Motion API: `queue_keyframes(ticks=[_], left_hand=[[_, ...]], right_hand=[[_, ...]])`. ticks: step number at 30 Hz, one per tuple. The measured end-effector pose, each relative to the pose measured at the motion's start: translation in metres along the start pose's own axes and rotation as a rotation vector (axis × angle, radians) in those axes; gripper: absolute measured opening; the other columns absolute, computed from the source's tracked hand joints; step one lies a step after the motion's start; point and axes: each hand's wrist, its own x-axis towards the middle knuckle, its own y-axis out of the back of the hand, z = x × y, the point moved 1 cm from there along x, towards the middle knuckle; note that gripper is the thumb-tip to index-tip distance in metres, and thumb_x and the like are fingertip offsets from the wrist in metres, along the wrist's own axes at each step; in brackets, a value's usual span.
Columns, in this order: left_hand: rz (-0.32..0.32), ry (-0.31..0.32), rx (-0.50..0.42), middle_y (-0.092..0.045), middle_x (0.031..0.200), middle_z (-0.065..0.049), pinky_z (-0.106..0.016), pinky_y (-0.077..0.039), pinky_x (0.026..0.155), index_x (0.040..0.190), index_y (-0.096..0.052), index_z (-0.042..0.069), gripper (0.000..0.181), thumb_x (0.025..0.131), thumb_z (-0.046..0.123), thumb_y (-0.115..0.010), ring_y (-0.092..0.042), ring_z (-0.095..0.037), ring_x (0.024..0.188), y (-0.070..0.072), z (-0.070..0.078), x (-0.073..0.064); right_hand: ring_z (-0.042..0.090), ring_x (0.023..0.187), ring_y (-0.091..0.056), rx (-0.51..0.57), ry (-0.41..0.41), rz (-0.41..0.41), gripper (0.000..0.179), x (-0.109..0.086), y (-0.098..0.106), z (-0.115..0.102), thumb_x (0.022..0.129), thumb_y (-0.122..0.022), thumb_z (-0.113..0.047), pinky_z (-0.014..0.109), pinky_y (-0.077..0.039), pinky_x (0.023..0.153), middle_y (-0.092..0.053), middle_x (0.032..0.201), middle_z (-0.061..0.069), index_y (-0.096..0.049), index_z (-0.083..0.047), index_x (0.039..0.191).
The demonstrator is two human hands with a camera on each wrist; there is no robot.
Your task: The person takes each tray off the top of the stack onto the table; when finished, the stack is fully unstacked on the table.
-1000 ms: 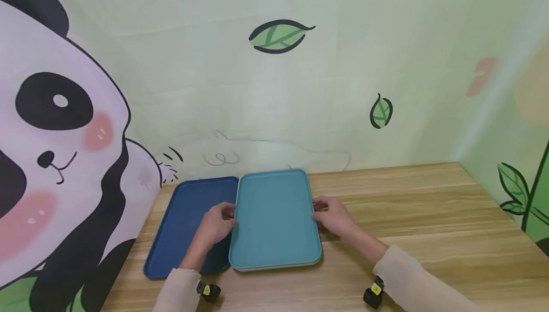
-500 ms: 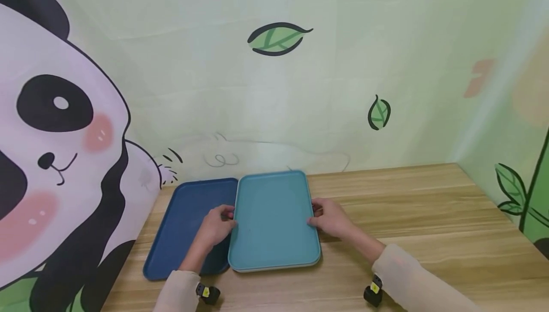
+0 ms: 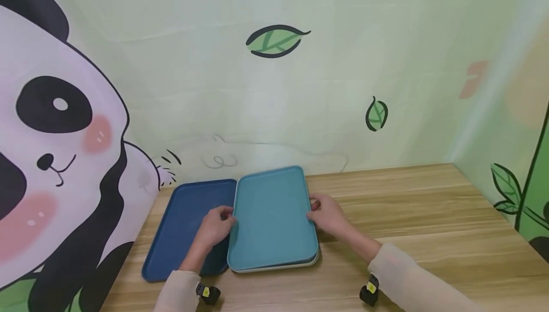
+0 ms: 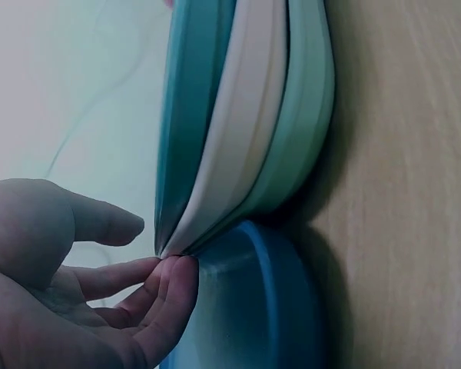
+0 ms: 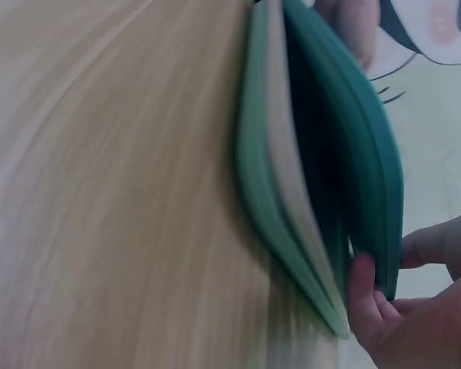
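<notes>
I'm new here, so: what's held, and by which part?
The right hand pinches the teal tray by its right edge; the left hand touches the stack.

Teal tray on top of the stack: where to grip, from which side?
Probably the raised right rim, from the right: the teal tray tilts up there, opening a gap above the cream tray, so fingers fit under and a thumb over. The right hand pinches it there. Left looks tighter: the rims close together, with the blue tray alongside.
</notes>
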Motion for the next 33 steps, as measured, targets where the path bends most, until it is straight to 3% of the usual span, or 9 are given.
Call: queue_keyframes(ticks=[5, 10, 17, 25, 33], left_hand=[[0.008, 0.014, -0.004, -0.065, 0.117, -0.019, -0.043, -0.054, 0.081, 0.136, -0.063, -0.008, 0.038, 0.103, 0.009, -0.055, -0.061, -0.029, 0.097, -0.001, 0.001, 0.0], [0.004, 0.024, -0.02, -0.066, 0.113, -0.019, -0.04, -0.055, 0.075, 0.135, -0.063, -0.008, 0.035, 0.104, 0.006, -0.053, -0.065, -0.024, 0.086, -0.002, 0.004, 0.002], [0.011, 0.037, -0.057, -0.066, 0.11, -0.019, -0.037, -0.057, 0.071, 0.133, -0.063, -0.009, 0.032, 0.104, 0.003, -0.054, -0.066, -0.021, 0.078, -0.003, 0.002, 0.003], [0.008, 0.068, -0.057, -0.064, 0.111, -0.021, -0.039, -0.059, 0.073, 0.134, -0.062, -0.01, 0.033, 0.104, 0.001, -0.053, -0.067, -0.023, 0.081, -0.002, 0.001, 0.003], [0.007, 0.065, -0.043, -0.064, 0.108, -0.019, -0.038, -0.062, 0.071, 0.134, -0.061, -0.009, 0.036, 0.1, 0.002, -0.061, -0.068, -0.025, 0.084, -0.004, 0.001, 0.004]], right_hand=[[0.023, 0.085, -0.066, 0.234, -0.103, -0.065, 0.048, -0.004, 0.005, -0.005, 0.096, -0.062, 0.004, 0.04, -0.062, 0.07, -0.063, 0.109, 0.019, -0.052, 0.011, 0.143], [0.019, 0.083, -0.068, 0.389, -0.168, -0.121, 0.039, -0.003, 0.011, -0.001, 0.096, -0.06, 0.004, 0.036, -0.061, 0.07, -0.07, 0.1, 0.014, -0.055, 0.012, 0.133], [0.021, 0.086, -0.071, 0.425, -0.162, -0.168, 0.041, -0.001, 0.011, 0.005, 0.097, -0.061, 0.005, 0.038, -0.063, 0.075, -0.071, 0.103, 0.017, -0.051, 0.013, 0.136], [0.02, 0.091, -0.071, 0.462, -0.179, -0.144, 0.042, -0.001, 0.009, 0.007, 0.097, -0.062, 0.005, 0.038, -0.063, 0.08, -0.071, 0.109, 0.017, -0.054, 0.012, 0.137], [0.019, 0.092, -0.07, 0.479, -0.143, -0.159, 0.047, -0.001, 0.027, -0.002, 0.1, -0.061, 0.002, 0.04, -0.063, 0.083, -0.069, 0.111, 0.015, -0.049, 0.014, 0.144]])
